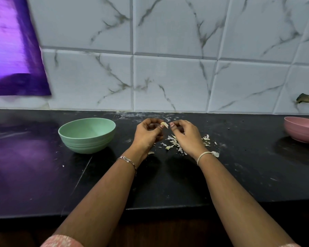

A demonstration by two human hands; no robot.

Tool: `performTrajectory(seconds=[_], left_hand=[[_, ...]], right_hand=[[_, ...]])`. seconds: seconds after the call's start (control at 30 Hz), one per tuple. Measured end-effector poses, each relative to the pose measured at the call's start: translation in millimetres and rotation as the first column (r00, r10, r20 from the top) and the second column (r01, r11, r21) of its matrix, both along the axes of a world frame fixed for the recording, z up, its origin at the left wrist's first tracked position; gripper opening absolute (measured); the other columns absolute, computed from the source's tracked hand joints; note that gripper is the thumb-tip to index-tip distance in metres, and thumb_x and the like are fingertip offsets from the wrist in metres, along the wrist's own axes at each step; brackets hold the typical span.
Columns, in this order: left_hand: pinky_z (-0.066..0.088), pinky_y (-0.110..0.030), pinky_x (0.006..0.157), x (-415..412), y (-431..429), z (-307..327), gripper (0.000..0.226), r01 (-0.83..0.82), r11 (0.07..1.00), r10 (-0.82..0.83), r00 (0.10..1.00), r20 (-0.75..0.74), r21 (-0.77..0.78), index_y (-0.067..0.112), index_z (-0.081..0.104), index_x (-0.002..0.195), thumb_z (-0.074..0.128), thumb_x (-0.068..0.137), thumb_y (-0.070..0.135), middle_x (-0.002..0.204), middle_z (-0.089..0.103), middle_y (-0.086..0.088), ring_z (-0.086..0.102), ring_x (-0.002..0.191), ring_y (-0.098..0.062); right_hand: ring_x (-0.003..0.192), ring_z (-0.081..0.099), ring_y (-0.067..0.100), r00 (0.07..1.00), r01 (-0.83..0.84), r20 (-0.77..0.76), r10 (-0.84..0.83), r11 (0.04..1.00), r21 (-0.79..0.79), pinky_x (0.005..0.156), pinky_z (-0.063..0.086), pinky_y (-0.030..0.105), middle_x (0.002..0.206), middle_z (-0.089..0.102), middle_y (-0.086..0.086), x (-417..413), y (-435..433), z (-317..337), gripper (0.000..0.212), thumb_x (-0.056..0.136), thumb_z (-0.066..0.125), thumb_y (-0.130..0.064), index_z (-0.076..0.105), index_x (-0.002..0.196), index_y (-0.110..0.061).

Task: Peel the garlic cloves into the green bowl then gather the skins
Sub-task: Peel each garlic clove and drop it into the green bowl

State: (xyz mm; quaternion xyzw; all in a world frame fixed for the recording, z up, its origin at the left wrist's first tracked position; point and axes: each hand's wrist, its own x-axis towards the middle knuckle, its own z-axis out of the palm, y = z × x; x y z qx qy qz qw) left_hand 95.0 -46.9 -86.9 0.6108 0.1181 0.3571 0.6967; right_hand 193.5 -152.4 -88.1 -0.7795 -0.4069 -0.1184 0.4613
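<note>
My left hand point(148, 133) pinches a small pale garlic clove point(164, 124) between thumb and fingers, held above the black counter. My right hand point(185, 135) hovers just right of the clove with curled fingers, its fingertips close to the clove but a small gap shows. The green bowl point(86, 134) stands upright on the counter to the left of my left hand; no cloves show in the part of its inside that I see. White garlic skins point(173, 142) lie scattered on the counter under and around my right hand.
A pink bowl point(302, 131) sits at the far right edge of the black counter point(43, 175). A marble-tiled wall point(168, 68) rises right behind. A purple sheet point(12, 50) hangs at the upper left. The counter's front edge runs below my forearms.
</note>
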Motion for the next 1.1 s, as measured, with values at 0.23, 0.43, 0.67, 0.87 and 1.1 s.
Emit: performTrajectory(seconds=[0.23, 0.43, 0.67, 0.87, 1.1], left_hand=[[0.052, -0.020, 0.063, -1.0, -0.3, -0.9, 0.011, -0.033, 0.995, 0.035, 0.999, -0.021, 0.093, 0.011, 0.070, 0.090, 0.070, 0.085, 0.001, 0.081, 0.065, -0.006, 0.059, 0.069, -0.010], [0.052, -0.022, 0.062, -1.1, -4.8, 1.2, 0.015, -0.017, 0.998, 0.020, 0.999, -0.050, 0.057, 0.001, 0.070, 0.094, 0.074, 0.084, 0.012, 0.081, 0.069, -0.010, 0.058, 0.065, -0.012], [0.052, -0.020, 0.062, -2.2, -4.5, 3.1, 0.014, 0.014, 1.000, -0.014, 0.999, -0.044, 0.013, -0.002, 0.069, 0.093, 0.073, 0.082, 0.007, 0.080, 0.067, -0.011, 0.056, 0.063, -0.011], [0.054, -0.021, 0.063, -2.4, -0.7, 2.6, 0.007, 0.050, 0.998, -0.052, 0.998, -0.042, -0.047, -0.001, 0.069, 0.092, 0.067, 0.087, 0.003, 0.086, 0.069, -0.017, 0.057, 0.062, -0.011], [0.056, -0.023, 0.069, -1.8, 2.4, 1.4, 0.005, 0.093, 0.995, -0.096, 0.993, -0.062, -0.046, 0.004, 0.070, 0.089, 0.065, 0.088, 0.003, 0.081, 0.071, -0.010, 0.061, 0.069, -0.013]], right_hand=[[0.077, 0.063, 0.014, 0.993, -0.057, -0.101, 0.062, 0.997, 0.056, 0.070, 0.049, 0.029, 0.081, 0.069, -0.002, -1.0, 3.2, -0.6, 0.008, 0.093, 0.063, -0.023, 0.070, 0.091, -0.020], [0.092, 0.060, 0.022, 0.977, 0.100, 0.199, -0.078, 0.990, -0.102, 0.077, 0.044, 0.035, 0.101, 0.065, 0.001, -7.1, 0.2, 0.1, 0.013, 0.097, 0.052, -0.017, 0.065, 0.100, -0.015], [0.084, 0.058, 0.020, 0.960, 0.146, 0.254, -0.120, 0.985, -0.089, 0.082, 0.041, 0.036, 0.088, 0.057, -0.007, -8.7, 0.7, 1.6, 0.009, 0.093, 0.055, -0.019, 0.064, 0.096, -0.018], [0.076, 0.048, 0.011, 0.968, 0.128, 0.225, -0.108, 0.989, -0.079, 0.084, 0.043, 0.037, 0.086, 0.053, -0.011, -5.6, 3.5, -0.1, 0.008, 0.093, 0.056, -0.020, 0.063, 0.096, -0.020], [0.089, 0.057, 0.016, 0.967, 0.165, 0.214, -0.138, 0.979, -0.116, 0.087, 0.030, 0.032, 0.093, 0.058, -0.009, -8.5, 1.6, 0.6, 0.013, 0.097, 0.050, -0.025, 0.062, 0.102, -0.020]])
